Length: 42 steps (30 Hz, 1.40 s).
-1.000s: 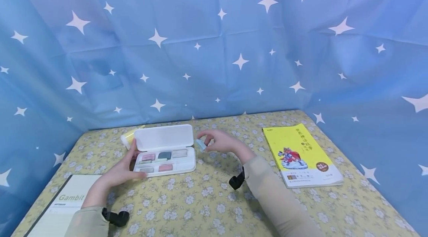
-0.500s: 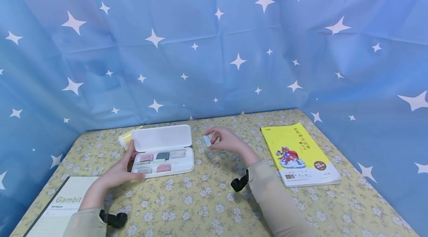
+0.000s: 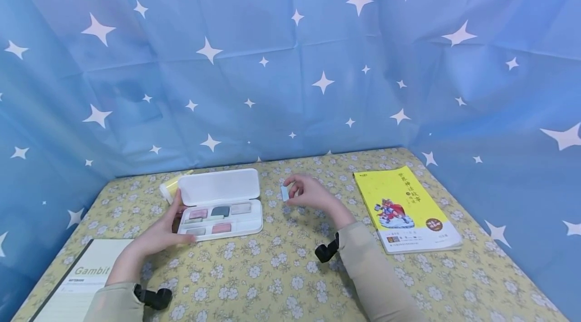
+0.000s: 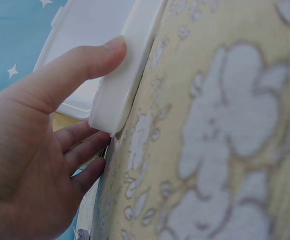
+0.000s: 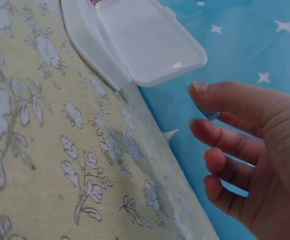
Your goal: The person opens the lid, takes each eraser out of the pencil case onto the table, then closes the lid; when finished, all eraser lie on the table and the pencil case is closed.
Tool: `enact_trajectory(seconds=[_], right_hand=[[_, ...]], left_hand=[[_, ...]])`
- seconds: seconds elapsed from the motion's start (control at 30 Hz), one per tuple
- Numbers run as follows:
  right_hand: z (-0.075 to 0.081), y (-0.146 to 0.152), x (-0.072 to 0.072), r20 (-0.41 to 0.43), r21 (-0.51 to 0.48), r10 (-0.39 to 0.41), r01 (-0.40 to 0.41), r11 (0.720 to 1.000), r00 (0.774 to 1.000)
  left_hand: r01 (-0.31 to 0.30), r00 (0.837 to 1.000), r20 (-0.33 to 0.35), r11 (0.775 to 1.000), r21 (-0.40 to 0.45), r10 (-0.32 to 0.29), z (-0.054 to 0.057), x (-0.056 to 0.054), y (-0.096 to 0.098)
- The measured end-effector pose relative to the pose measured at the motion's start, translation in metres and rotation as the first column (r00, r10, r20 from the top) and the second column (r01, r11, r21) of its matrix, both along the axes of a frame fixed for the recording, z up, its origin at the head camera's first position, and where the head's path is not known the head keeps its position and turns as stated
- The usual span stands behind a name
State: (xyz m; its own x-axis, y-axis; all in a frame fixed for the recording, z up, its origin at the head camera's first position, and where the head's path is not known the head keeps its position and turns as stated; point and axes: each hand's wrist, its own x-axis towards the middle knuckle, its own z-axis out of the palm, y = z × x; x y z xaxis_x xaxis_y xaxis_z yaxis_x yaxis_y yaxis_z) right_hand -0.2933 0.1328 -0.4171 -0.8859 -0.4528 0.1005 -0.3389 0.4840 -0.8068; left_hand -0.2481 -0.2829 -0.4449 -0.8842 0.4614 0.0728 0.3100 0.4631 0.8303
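Right hand (image 3: 308, 195) pinching light-blue block (image 3: 285, 194), left hand (image 3: 159, 233) on the case

Right hand: thumb and index nearly closed, block between them, remaining fingers loosely bent. Block is off the cloth, right of the white case (image 3: 251, 229), apart from it (right-wrist view: thumb covers most of it).

Left hand: thumb and fingers spread wide around the case's left end, gripping it. Thumb on the front wall, fingers at the end.

Case sits flat, hinged lid (image 3: 222, 188) up and leaning back. Inside, back row: pink block (image 3: 198, 214), dark block (image 3: 220, 211), pale grey block (image 3: 240, 208). Front row: another grey one at left, second pink one (image 3: 221, 228) to its right.

Further out: yellow-and-white container (image 3: 170, 188) on its side behind the case's left end, partly hidden. Gambit notebook (image 3: 86, 276) front left, partly under the left forearm. Yellow book (image 3: 406, 206) at right, cover up. All on a floral cloth (image 3: 254, 286); starry blue backdrop (image 3: 290, 95) behind.
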Motion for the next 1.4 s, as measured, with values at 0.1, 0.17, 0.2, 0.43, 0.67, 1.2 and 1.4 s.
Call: enact_trajectory(seconds=[0.1,0.17,0.2,0.43,0.67,1.2,1.4], right_hand=[[-0.002,-0.002,-0.001,-0.016,0.014,0.008,-0.008,1.000,1.000],[-0.004,-0.003,-0.001,-0.028,0.042,0.012,-0.011,0.999,1.000],[-0.006,-0.004,-0.001,-0.028,0.055,0.014,-0.013,0.998,1.000],[-0.016,-0.008,-0.001,0.028,0.093,0.005,-0.008,0.996,1.000],[-0.026,-0.009,-0.005,0.051,0.097,0.022,-0.027,0.995,0.998],[-0.032,-0.010,-0.003,0.059,0.131,-0.022,0.015,0.991,0.998],[-0.035,-0.010,-0.006,0.054,0.131,-0.020,0.013,0.991,0.998]], left_hand=[[-0.004,1.000,0.001,1.000,-0.002,0.004,0.000,0.000,-0.001],[-0.001,1.000,0.004,1.000,0.004,0.001,0.001,0.000,-0.001],[0.003,1.000,0.006,1.000,0.009,-0.003,0.001,0.000,-0.001],[-0.001,1.000,0.022,1.000,0.002,0.001,0.003,0.001,0.000],[-0.008,1.000,0.023,1.000,-0.007,0.008,0.003,0.002,-0.001],[-0.003,1.000,0.024,1.000,0.003,0.003,0.002,0.002,0.000],[-0.023,0.999,0.023,1.000,-0.014,0.023,0.003,0.002,0.001]])
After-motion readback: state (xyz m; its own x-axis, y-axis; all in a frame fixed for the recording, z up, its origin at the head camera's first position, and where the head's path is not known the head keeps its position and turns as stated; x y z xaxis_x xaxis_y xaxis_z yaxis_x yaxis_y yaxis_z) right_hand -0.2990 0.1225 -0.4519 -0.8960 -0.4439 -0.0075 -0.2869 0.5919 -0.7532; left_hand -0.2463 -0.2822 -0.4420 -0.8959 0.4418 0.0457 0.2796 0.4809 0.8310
